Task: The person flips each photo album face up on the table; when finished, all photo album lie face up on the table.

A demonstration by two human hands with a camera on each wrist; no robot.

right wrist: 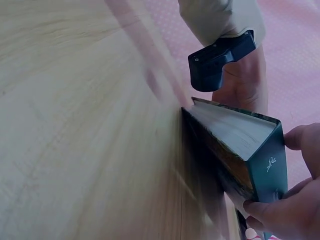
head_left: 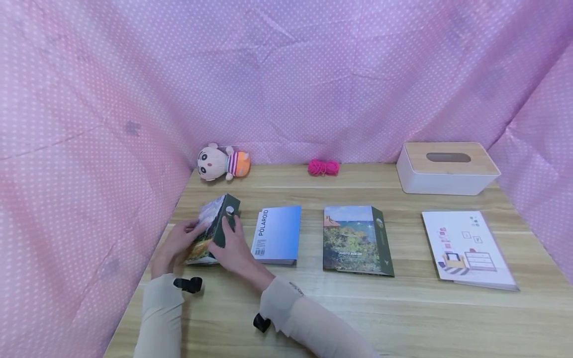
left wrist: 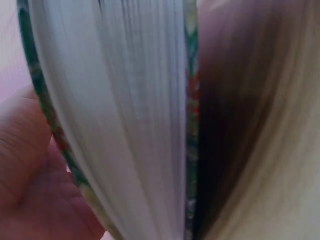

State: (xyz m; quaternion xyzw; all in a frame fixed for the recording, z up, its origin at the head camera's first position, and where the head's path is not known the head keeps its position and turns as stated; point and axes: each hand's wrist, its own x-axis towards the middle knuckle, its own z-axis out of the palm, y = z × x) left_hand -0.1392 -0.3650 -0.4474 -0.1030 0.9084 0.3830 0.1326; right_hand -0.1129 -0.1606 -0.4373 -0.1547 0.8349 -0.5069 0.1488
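Dark green card, the spine of a landscape-covered album (head_left: 219, 219), sits in the grasp of my right hand (head_left: 235, 246), with fingers on either side of it. My left hand (head_left: 182, 237) holds the same album from its left, fingers over the picture cover, though some of the tips are hidden from me. It is at the left end of the row on the counter (head_left: 425, 323), tilted with its spine raised; I cannot tell how much of its lower edge bears on the wood.

Judging by that tilt, I do best to let the right hand carry the angle while the left only steadies the cover. In the left wrist view the page edges fan a little between the boards, so I would press both covers evenly, or the block may slide and crease. Thumb pressure belongs on the stiff board, not on loose leaves.

My right wrist is near the blue POLAROID album (head_left: 277, 233), so I should turn from the wrist without swinging my elbow, lest I nudge it. If I lower the album, easing down one long edge first seems the gentlest way.
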